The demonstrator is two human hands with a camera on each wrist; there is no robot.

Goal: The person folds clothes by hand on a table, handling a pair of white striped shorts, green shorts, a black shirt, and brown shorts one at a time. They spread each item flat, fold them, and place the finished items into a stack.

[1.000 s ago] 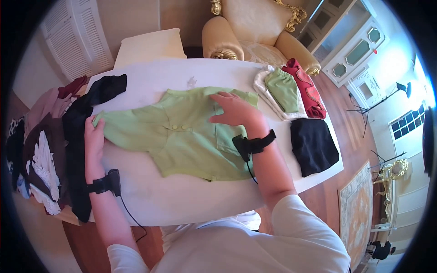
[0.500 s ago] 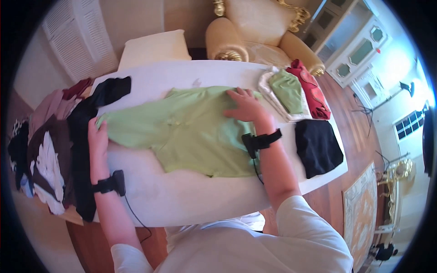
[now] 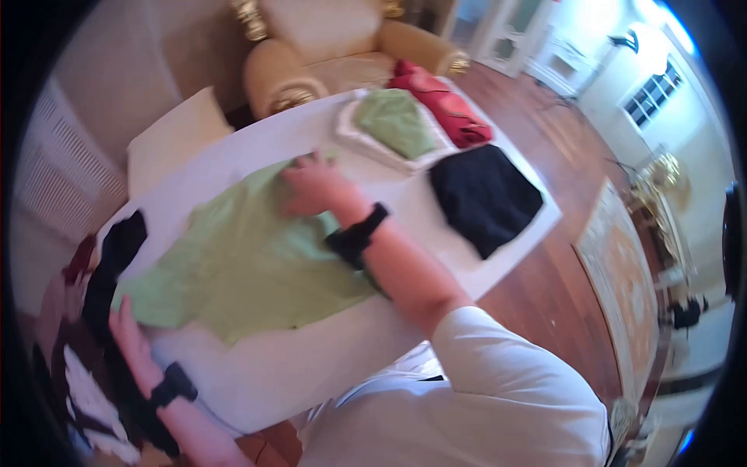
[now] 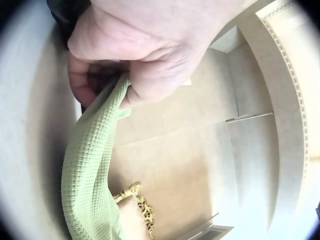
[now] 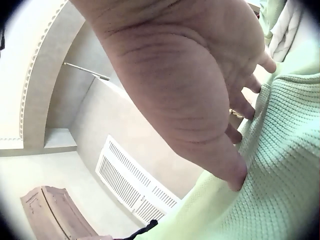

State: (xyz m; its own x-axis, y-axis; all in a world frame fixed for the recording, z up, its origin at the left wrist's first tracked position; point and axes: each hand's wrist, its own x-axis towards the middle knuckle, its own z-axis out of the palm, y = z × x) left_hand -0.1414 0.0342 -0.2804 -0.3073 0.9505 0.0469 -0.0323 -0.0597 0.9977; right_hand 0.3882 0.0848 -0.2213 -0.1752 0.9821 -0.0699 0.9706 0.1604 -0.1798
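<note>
A light green knitted top (image 3: 249, 257) lies spread on the white table, one sleeve stretched towards the left. My left hand (image 3: 132, 342) holds the end of that sleeve; in the left wrist view thumb and fingers pinch the waffle-textured cuff (image 4: 92, 160), and the fabric hangs down from them. My right hand (image 3: 317, 184) rests on the far right part of the top. Its spread fingertips (image 5: 239, 177) touch the ribbed knit in the right wrist view, without gripping it.
Right of the top lies a folded black garment (image 3: 486, 198). Behind it are a green folded piece (image 3: 393, 121) on a white one and a rolled red garment (image 3: 443, 105). A dark and white clothes heap (image 3: 89, 389) is at the left. A gold armchair (image 3: 327, 39) stands behind the table.
The head view has swung to the right, so the table appears turned and shifted left. My left hand keeps the sleeve end, and my right hand stays on the top.
</note>
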